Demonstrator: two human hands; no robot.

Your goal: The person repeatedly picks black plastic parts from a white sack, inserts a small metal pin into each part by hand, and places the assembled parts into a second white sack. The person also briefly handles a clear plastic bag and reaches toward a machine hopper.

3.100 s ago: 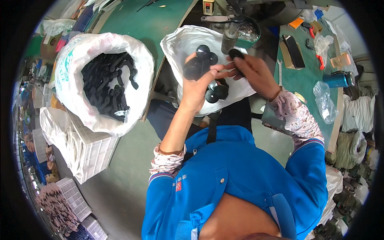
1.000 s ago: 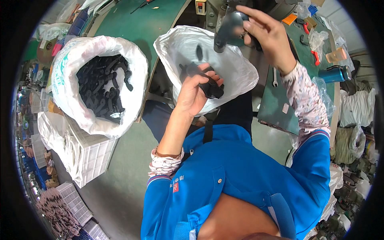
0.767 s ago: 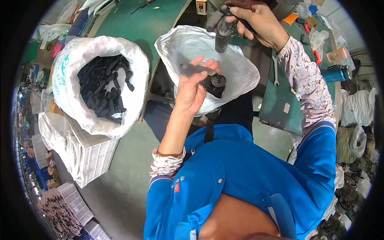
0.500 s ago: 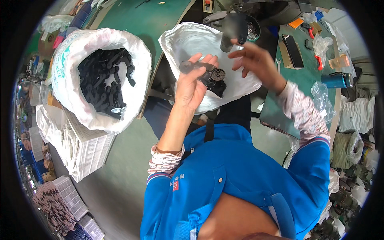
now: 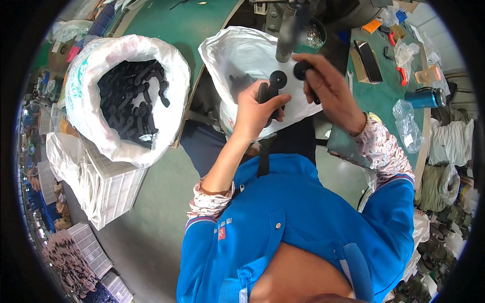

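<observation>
My left hand point(image 5: 256, 110) is closed round black plastic parts; one long part with a round disc end point(image 5: 278, 80) stands up out of the grip. To its right, my right hand point(image 5: 331, 91) is closed on another black part with a disc end point(image 5: 302, 70), its shaft partly hidden by the fingers. Both hands are over a wide-mouthed white plastic bag point(image 5: 214, 48). A blurred dark shape point(image 5: 241, 83) shows inside the bag beside my left hand. Just beyond my hands stands the grey column of a machine point(image 5: 287, 43).
At left, a white sack point(image 5: 177, 60) holds many black parts point(image 5: 126, 106) above a white crate point(image 5: 121, 187). A bowl of small metal pieces point(image 5: 316, 34) sits behind the column. The right-hand green bench point(image 5: 374, 101) bears a phone point(image 5: 369, 60), a wrench point(image 5: 350, 81) and a blue flask point(image 5: 424, 98).
My left hand has turned and closed round its parts, which lay on an open palm before. My right hand, spread earlier near the machine, has closed on a black part.
</observation>
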